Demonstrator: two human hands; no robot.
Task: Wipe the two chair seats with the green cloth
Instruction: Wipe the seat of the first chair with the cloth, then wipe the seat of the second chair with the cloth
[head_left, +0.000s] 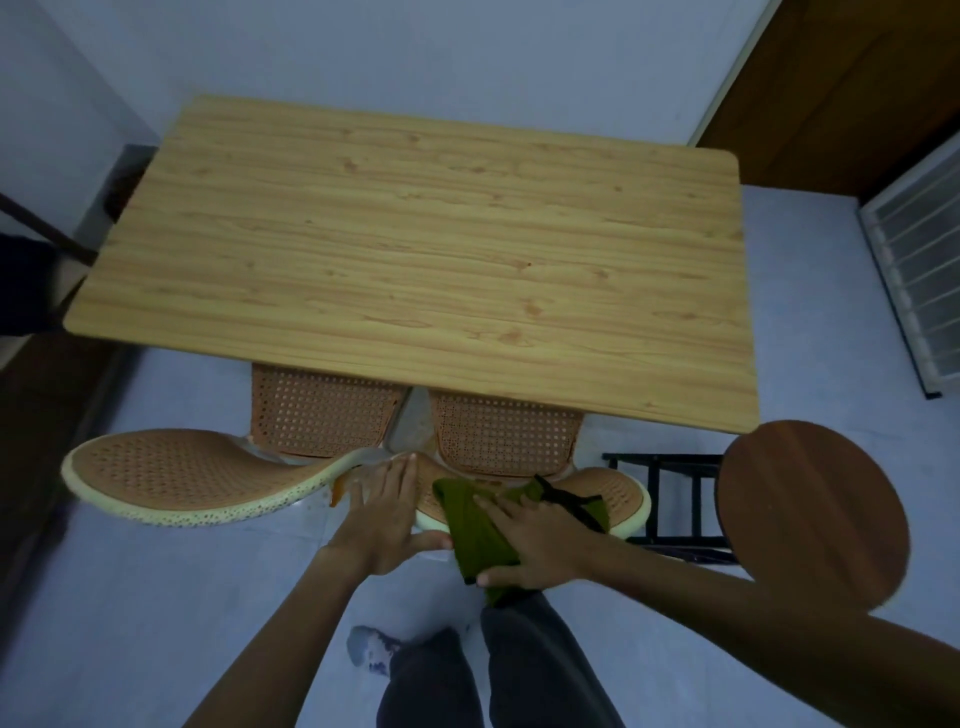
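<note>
The green cloth (475, 525) is pressed onto the right chair back (618, 493) by the flat right hand (540, 540), with the left hand (387, 514) laid flat alongside.

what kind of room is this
Probably a small home dining corner: a wooden table with two perforated orange chairs tucked under its near edge, a round wooden stool beside them, and a wooden door in the far corner.
</note>
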